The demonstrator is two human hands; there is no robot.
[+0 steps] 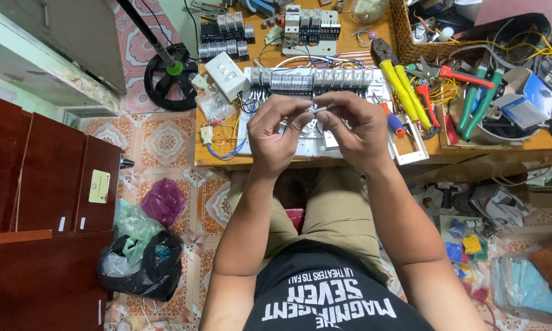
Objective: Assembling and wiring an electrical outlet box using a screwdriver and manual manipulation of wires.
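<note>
Two hands meet above the front edge of the wooden worktop (pixel 349 46), seen from the head camera. The left hand (pixel 276 132) and the right hand (pixel 356 129) each pinch one end of a small pale tube (pixel 320 108) between thumb and fingertips, the other fingers curled in. The tube lies level between them, just above a white panel (pixel 405 144) that carries a row of grey relays (pixel 313 79) along its far side, with blue and yellow wires (pixel 230 147) trailing off toward the worktop's left edge. A white switch box (pixel 228 75) sits near that left edge. To the right of the right hand lie yellow-handled crimping pliers (pixel 405 92), red-handled cutters (pixel 424 101) and green-handled pliers (pixel 475 101). A wicker basket (pixel 405 43) stands at the far right. On the tiled floor, left of the person's knee, sits a black plastic bag (pixel 144 270).
</note>
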